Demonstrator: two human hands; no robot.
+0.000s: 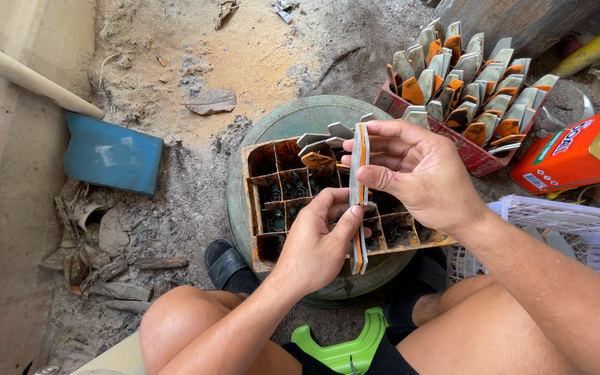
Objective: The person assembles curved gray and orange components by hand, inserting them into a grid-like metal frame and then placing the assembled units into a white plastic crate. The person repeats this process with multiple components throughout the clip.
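Note:
Both my hands hold a small stack of thin flat plates [360,198], grey with orange edges, held upright on edge. My right hand [418,173] grips the upper part with fingers and thumb. My left hand [317,239] pinches the lower part from the left. Under the hands sits a worn brown divided crate [262,201] with several square cells; a few grey and orange plates [321,142] stand in its far cells. The crate rests on a round green lid [293,118].
A red crate [477,158] packed with several grey and orange plates stands at the back right. An orange tin can [574,153] lies right of it, a white plastic basket [578,226] below. A blue block [109,154] lies left. A green stool [345,347] is under me.

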